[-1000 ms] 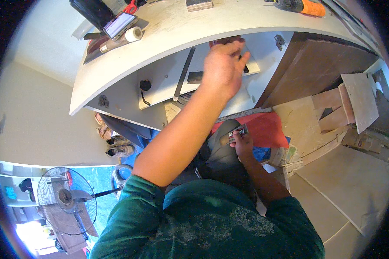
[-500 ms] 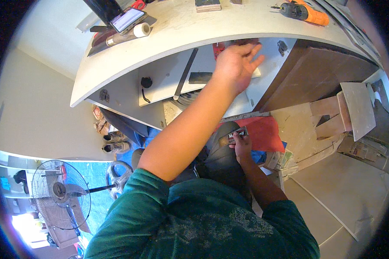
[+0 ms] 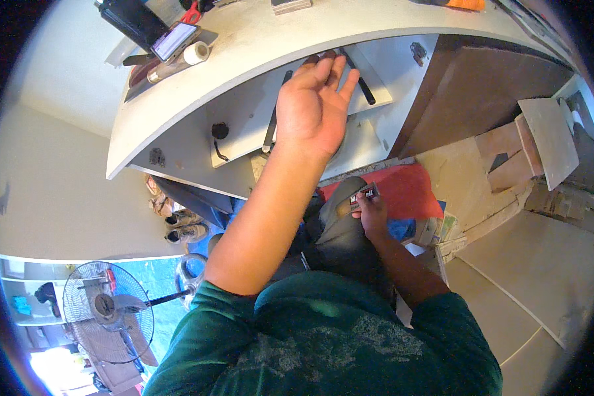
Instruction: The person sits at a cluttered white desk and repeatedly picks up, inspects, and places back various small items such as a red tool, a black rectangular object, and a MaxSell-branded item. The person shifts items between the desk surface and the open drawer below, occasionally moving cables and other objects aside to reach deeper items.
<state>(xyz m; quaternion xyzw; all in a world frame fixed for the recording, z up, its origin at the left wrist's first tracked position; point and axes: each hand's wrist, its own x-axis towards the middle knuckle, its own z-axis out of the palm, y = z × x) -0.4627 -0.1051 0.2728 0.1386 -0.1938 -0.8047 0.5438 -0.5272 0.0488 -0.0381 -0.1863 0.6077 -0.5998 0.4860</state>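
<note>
My left hand (image 3: 312,112) reaches up into the cabinet (image 3: 402,86), palm turned up, its outer fingers spread. Its fingertips lie in shadow under the worktop's edge, and I see nothing held there. Close to that hand, a black bar (image 3: 360,80) slants across the white shelf (image 3: 379,99), while another dark bar (image 3: 270,127) leans on the other side of the wrist. My right hand (image 3: 375,212) is closed round a small flat dark pack (image 3: 367,191) with pale lettering, held by my knee (image 3: 343,201).
The worktop (image 3: 244,56) overhangs the cabinet; a phone (image 3: 175,41), a white-ended roll (image 3: 196,53) and red-handled scissors (image 3: 191,13) lie on it. A brown panel (image 3: 468,99) stands at right, above a red cloth (image 3: 409,191). A fan (image 3: 105,307) and shoes (image 3: 186,233) are at left.
My left hand has moved left along the cabinet opening, uncovering the black bar on the shelf. The red thing beside it no longer shows. My right hand keeps hold of the pack.
</note>
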